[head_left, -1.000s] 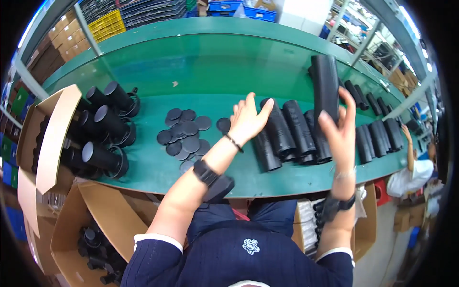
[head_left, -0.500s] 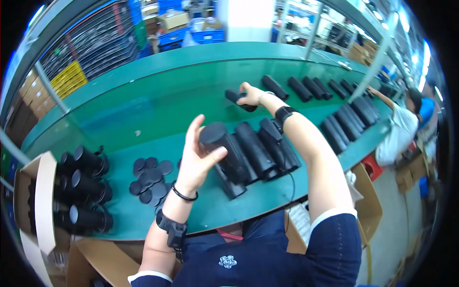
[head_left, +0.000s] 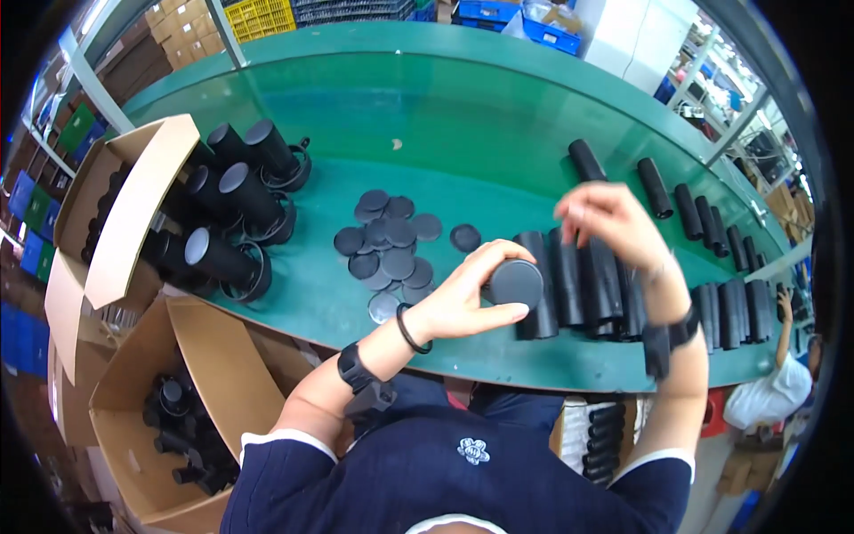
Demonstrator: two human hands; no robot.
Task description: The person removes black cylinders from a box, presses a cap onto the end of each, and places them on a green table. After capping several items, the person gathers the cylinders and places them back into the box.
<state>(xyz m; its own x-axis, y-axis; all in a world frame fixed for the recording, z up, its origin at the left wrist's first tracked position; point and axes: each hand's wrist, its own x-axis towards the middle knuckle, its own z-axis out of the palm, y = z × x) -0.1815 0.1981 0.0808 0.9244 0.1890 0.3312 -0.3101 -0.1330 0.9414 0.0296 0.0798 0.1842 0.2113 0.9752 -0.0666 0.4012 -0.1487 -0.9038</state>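
Black cylinder [head_left: 517,285], one, in left hand [head_left: 462,301]

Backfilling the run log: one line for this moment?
left hand: holds cylinder | right hand: near tubes, nothing visible in it | discs: loose on bench

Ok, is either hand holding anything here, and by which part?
The left hand grips a black cylinder around its side, near the round end facing the camera. The right hand appears empty.
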